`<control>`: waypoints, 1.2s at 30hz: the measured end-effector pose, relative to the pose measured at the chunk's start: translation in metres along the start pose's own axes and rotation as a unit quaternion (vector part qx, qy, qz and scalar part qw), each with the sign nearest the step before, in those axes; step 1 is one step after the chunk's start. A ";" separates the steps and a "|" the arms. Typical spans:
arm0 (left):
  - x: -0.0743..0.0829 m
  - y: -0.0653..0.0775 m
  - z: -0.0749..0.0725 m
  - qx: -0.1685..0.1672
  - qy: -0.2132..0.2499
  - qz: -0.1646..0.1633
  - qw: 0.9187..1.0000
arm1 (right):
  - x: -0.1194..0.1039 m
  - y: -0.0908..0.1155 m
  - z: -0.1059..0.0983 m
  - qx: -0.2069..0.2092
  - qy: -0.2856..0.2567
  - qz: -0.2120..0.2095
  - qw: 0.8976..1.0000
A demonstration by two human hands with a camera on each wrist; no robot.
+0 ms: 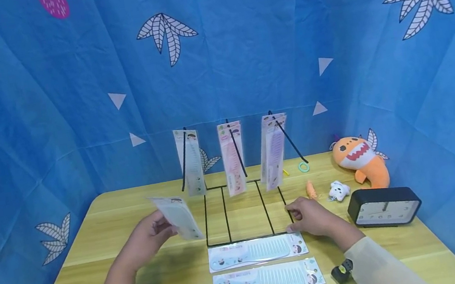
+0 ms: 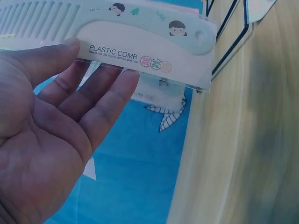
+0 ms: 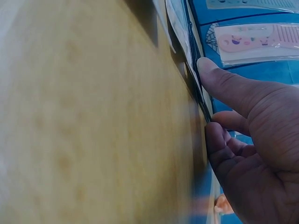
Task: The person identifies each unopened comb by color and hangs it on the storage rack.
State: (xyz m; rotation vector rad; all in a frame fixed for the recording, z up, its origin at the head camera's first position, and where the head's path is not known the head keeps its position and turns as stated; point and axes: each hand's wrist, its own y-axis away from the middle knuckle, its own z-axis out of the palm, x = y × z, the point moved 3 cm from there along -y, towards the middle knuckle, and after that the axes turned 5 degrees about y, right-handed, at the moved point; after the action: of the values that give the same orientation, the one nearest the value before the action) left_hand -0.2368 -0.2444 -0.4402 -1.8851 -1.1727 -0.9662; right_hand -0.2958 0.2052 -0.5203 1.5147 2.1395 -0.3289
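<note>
My left hand [image 1: 149, 235] pinches a packaged light-blue comb [image 2: 140, 35] between thumb and fingers, lifted and tilted left of the black wire rack [image 1: 226, 215]. The pack reads "PLASTIC COMB" in the left wrist view. On the rack's left hook hangs a blue comb pack [image 1: 193, 166]. Pink comb packs [image 1: 232, 160] hang from the middle hook, and purple comb packs [image 1: 274, 155] from the right one. At the front right corner of the rack's base, my right hand [image 1: 314, 217] grips the wire, thumb and curled fingers on it.
Two blue comb packs, an upper pack [image 1: 258, 251] and a lower pack [image 1: 268, 280], lie flat before the rack. To the right are a black clock [image 1: 384, 207], an orange shark plush [image 1: 358, 160], a small white toy [image 1: 338, 191] and a teal ring [image 1: 304, 166]. Blue curtain [image 1: 208, 67] surrounds the table.
</note>
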 end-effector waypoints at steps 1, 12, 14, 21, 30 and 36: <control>0.001 0.000 0.001 -0.002 -0.006 -0.004 1.000 | 0.000 0.000 0.000 0.000 0.000 0.001 1.000; 0.009 -0.009 0.017 -0.016 0.002 -0.038 0.999 | 0.001 -0.001 0.001 -0.002 0.003 0.002 1.000; 0.008 -0.010 0.018 -0.014 0.004 -0.042 0.999 | 0.000 -0.001 0.001 -0.002 0.003 0.001 1.000; 0.010 -0.011 0.018 -0.007 -0.004 -0.041 0.999 | 0.002 -0.001 0.000 0.001 0.002 0.001 1.000; 0.009 -0.010 0.015 0.003 -0.004 -0.055 0.998 | 0.003 -0.001 0.002 -0.002 0.003 0.000 1.000; 0.007 -0.015 0.017 0.012 0.014 -0.063 0.998 | 0.003 -0.002 0.001 0.003 0.008 -0.003 1.000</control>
State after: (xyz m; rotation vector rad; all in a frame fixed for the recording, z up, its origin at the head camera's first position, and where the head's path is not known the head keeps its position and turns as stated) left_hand -0.2446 -0.2225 -0.4397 -1.7905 -1.2935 -1.0393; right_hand -0.2981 0.2062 -0.5229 1.5200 2.1580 -0.3256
